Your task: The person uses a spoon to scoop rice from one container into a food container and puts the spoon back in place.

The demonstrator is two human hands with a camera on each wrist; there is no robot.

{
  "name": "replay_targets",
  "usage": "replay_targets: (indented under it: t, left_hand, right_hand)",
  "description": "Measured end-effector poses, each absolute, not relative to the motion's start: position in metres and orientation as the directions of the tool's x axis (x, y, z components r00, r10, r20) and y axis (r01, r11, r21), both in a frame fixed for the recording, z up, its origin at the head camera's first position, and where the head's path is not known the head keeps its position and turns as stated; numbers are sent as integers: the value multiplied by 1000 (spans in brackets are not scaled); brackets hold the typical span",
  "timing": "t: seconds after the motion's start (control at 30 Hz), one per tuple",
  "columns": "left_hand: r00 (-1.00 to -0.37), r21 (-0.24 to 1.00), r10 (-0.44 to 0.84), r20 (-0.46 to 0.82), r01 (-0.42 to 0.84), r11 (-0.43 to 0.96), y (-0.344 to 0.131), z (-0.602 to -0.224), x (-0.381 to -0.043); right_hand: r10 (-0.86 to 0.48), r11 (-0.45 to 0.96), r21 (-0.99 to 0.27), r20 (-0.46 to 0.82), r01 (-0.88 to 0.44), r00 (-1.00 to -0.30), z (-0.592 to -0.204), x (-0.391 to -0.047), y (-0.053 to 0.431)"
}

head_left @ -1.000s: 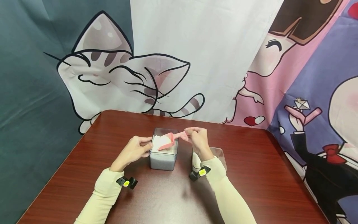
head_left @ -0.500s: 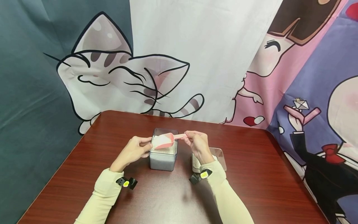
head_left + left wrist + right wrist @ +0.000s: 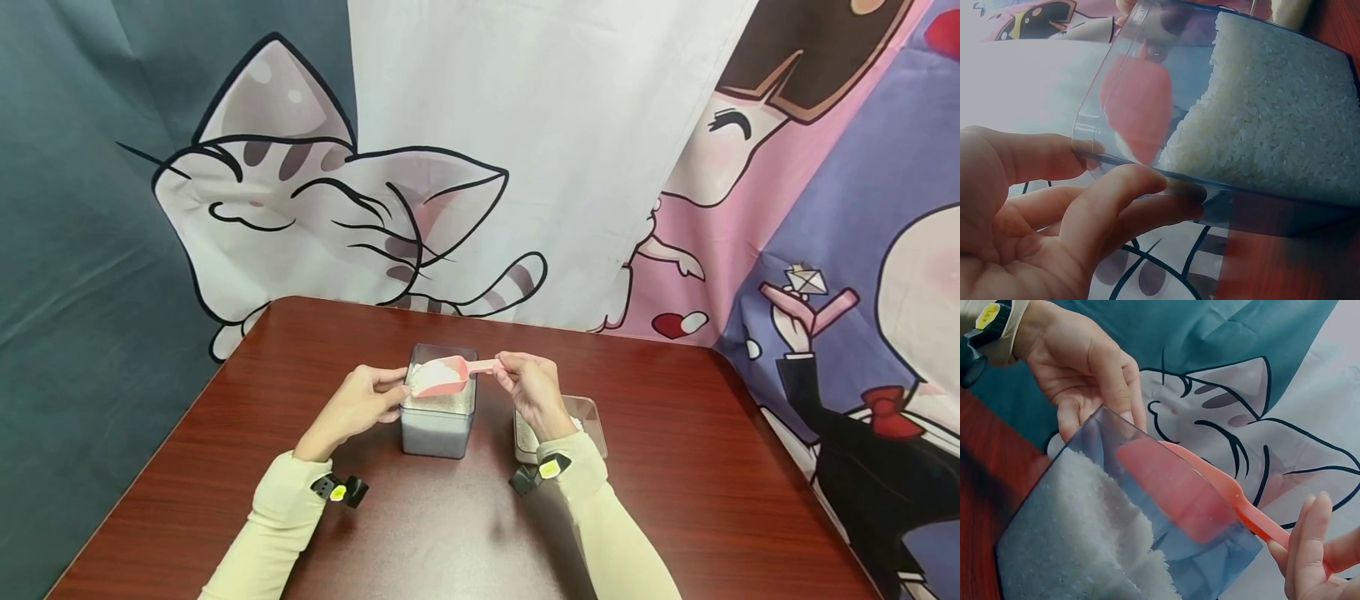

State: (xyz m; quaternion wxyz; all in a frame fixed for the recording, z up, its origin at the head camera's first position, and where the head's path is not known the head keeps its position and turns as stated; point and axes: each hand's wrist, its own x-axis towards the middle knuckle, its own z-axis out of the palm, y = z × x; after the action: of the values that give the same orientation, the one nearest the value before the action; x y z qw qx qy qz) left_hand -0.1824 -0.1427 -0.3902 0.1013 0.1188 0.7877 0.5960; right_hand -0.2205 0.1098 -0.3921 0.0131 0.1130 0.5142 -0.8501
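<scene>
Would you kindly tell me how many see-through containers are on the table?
2: the tinted rice container, gripped at its edge by the left hand, and a clear container to its right, partly hidden by the right hand and wrist.

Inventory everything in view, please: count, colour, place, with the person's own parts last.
Table: 1, reddish brown, across the foreground.
Rice container: 1, transparent bluish, middle of the table.
Scoop: 1, pink, at the rice container's open top.
Rice: grains uncounted, white, in the rice container and scoop.
Second container: 1, clear, whitish contents, right of the first.
Cartoon backdrop: panel count unclear, multicoloured, behind the table.
Wrist cameras: 2, black and yellow, one per wrist.
Sleeves: 2, cream, both arms.
Left hand: 1, bare, gripping the rice container.
Right hand: 1, bare, holding the scoop.
</scene>
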Motion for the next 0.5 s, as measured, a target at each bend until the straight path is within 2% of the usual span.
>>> replay_targets:
  t: [0.5]
  left_hand:
    - [-951,965,309,-18,64,255,-143,-390,-181]
  right_hand:
    - [83,-487,-863,-200,136,-976,-391,-221,110]
